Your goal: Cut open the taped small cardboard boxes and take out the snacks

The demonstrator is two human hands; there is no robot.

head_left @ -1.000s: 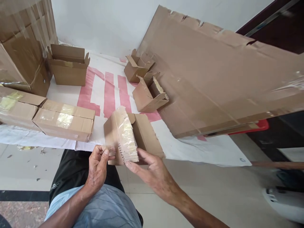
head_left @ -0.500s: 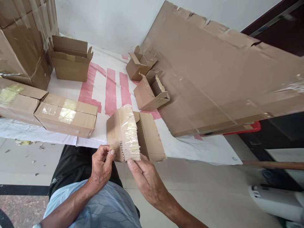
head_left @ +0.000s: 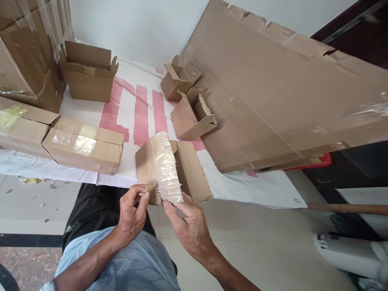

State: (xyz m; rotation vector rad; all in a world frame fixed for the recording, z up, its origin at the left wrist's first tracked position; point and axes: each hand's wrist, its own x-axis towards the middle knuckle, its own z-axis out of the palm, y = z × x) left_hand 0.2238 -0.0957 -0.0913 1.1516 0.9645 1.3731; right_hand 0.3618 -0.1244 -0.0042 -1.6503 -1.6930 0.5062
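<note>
At the table's front edge sits an open cardboard box [head_left: 193, 171], tilted, with a torn flap covered by clear and yellowish tape [head_left: 167, 169]. Dark marks run along the fold of that flap. My right hand [head_left: 190, 226] grips the flap's near corner between thumb and fingers. Close beside it, my left hand [head_left: 132, 214] pinches a small brown scrap [head_left: 148, 188] at the near side of the box. Whether that scrap is tape or torn cardboard I cannot tell.
Two small open boxes [head_left: 192, 115] stand behind, against a large leaning cardboard sheet [head_left: 266, 89]. Taped closed boxes [head_left: 83, 145] line the left front edge. Another open box [head_left: 87, 83] stands at the back left beside stacked large cartons [head_left: 27, 52]. Pink strips mark the white cloth [head_left: 257, 190].
My left hand has shifted slightly right with the scrap. The taped flap's near corner has moved a little to the right, with my right fingers spread a bit more around it.
</note>
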